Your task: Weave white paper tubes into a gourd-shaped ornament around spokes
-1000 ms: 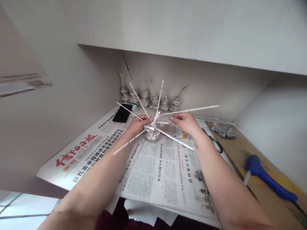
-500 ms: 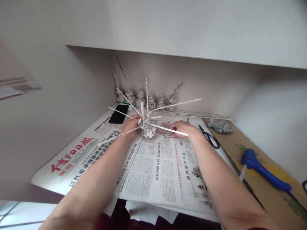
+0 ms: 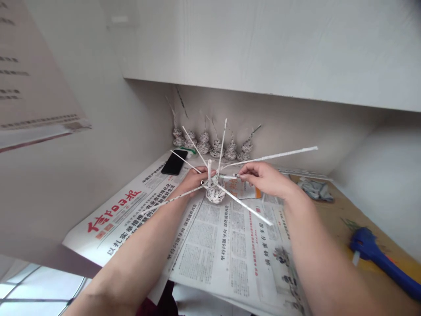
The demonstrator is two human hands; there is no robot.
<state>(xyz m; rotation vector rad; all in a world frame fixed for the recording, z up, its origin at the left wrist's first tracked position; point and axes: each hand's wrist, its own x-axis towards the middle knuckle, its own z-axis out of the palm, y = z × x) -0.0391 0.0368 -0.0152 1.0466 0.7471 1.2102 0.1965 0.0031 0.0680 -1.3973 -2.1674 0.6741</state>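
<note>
A small woven paper gourd [image 3: 215, 194], made of rolled newspaper strips, is held above the newspaper [image 3: 210, 245]. Several stiff paper sticks fan out from its top. My left hand [image 3: 196, 179] grips the gourd from its left side, the fingertips partly hidden behind the sticks. On the right, my right hand [image 3: 259, 177] pinches the end of a short paper strip [image 3: 230, 177] that runs out from the gourd's top. An orange and white packet or card [image 3: 245, 189] lies beneath my right hand.
Several finished-looking paper gourds [image 3: 204, 142] stand along the back wall. A black phone [image 3: 175, 162] lies at the left. To the right, cardboard [image 3: 340, 210] bears a crumpled grey cloth [image 3: 316, 190] and a blue glue gun [image 3: 371, 245]. A shelf panel [image 3: 263, 52] overhangs the back.
My right hand has risen and now pinches the short strip beside the gourd. The view has shifted, so the scene sits lower and further right. The scissors are now hidden behind my right arm.
</note>
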